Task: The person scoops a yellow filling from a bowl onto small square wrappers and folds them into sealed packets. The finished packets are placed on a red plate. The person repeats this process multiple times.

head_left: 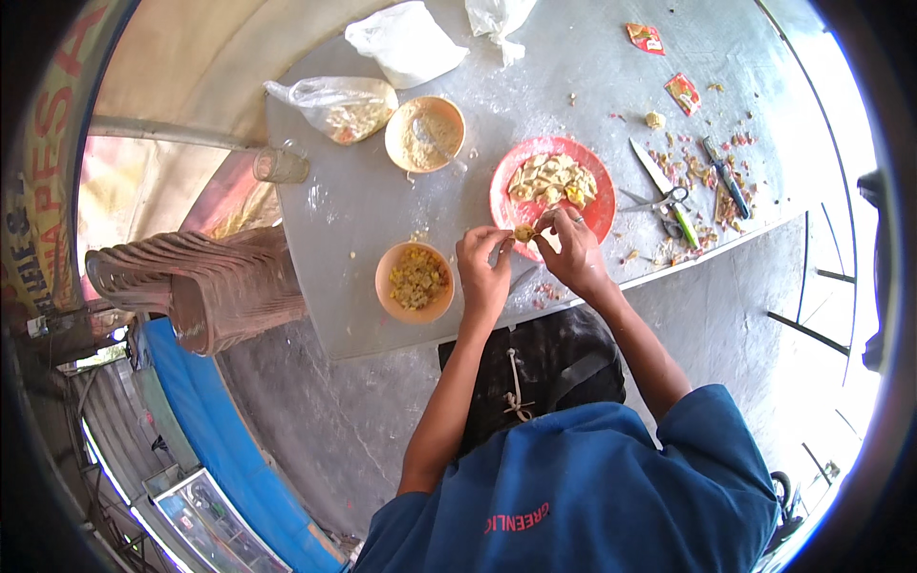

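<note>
Between the fingertips of my two hands is a small yellowish-brown dumpling (523, 233). My left hand (484, 265) pinches it from the left, and my right hand (575, 256), with a ring on one finger, closes on it from the right. Both are over the near edge of a red plate (602, 177), where pale folded dumplings (549, 179) lie heaped. Left of my left hand stands an orange bowl (390, 304) of chopped yellow-green filling (418, 279). Farther back, another orange bowl (394, 143) contains pale flour (422, 132) and a spoon.
Right of the plate, a knife (651, 166), scissors (659, 201) and another knife (730, 186) lie among scraps. Red sachets (646, 39) are at the back right. Plastic bags (406, 43) and a glass (281, 166) stand at the left back. Stacked brown chairs (210, 286) adjoin the table's left edge.
</note>
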Motion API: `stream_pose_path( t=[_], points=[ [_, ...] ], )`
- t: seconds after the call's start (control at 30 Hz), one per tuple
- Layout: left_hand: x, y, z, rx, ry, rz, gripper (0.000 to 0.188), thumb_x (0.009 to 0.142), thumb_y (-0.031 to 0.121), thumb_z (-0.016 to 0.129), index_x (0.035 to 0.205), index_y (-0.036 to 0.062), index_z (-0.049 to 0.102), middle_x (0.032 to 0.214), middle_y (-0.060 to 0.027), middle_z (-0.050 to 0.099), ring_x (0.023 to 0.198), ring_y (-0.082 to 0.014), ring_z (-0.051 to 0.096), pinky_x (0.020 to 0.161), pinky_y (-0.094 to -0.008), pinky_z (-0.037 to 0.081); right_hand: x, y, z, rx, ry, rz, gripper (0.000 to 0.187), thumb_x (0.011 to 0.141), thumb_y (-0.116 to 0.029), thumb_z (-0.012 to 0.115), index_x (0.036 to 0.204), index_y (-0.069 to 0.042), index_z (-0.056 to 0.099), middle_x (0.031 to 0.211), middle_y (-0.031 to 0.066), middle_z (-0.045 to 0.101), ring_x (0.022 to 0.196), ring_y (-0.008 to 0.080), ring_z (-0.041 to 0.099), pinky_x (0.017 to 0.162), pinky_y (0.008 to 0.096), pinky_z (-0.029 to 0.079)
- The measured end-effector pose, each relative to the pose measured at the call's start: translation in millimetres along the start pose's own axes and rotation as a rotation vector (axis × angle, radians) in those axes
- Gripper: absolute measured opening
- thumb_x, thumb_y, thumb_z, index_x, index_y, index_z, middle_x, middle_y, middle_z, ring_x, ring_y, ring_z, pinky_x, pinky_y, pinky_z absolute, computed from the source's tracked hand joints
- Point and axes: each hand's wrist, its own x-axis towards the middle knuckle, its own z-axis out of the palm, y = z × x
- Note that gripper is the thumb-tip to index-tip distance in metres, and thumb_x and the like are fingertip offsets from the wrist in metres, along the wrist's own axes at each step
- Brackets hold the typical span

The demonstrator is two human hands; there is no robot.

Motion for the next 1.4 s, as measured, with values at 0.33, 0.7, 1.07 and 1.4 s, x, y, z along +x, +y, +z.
stream_pose_path(
  t=[0.33,0.7,1.07,1.4],
  points=[
    [34,-9,32,0.328,-0.090,0.115,0.020,0.082,0.013,0.080,0.101,0.0089,0.077,0.116,-0.0117,0.055,0.111,-0.0337,0.049,0.099,-0.0465,0.041,23,34,-2,-0.204,0.023,-0.004,0.011,0.087,-0.007,0.068,0.091,-0.006,0.057,0.078,0.0092,0.064,0.079,0.0328,0.061,0.068,0.0469,0.051],
    [53,-13,42,0.430,-0.083,0.153,0.024,0.079,0.021,0.083,0.098,0.0110,0.073,0.119,-0.0131,0.052,0.113,-0.0360,0.047,0.099,-0.0499,0.039,31,52,3,-0.316,-0.074,0.010,0.013,0.085,-0.009,0.066,0.097,-0.008,0.060,0.088,0.0071,0.058,0.091,0.0288,0.058,0.077,0.0418,0.049],
    [57,-11,34,0.371,-0.138,0.129,0.028,0.075,0.016,0.084,0.100,0.0113,0.072,0.118,-0.0127,0.052,0.113,-0.0363,0.046,0.099,-0.0499,0.039,35,42,-4,-0.320,-0.095,0.071,0.017,0.086,-0.008,0.065,0.102,-0.004,0.060,0.098,0.0130,0.056,0.096,0.0337,0.055,0.084,0.0443,0.048],
    [43,-13,28,0.292,-0.100,0.106,0.030,0.077,0.015,0.081,0.106,0.0124,0.073,0.126,-0.0127,0.051,0.119,-0.0382,0.043,0.103,-0.0513,0.036,9,16,-10,-0.137,-0.195,0.189,0.047,0.078,-0.014,0.080,0.116,0.000,0.056,0.111,0.0182,0.060,0.106,0.0417,0.059,0.085,0.0492,0.053]
  ],
)
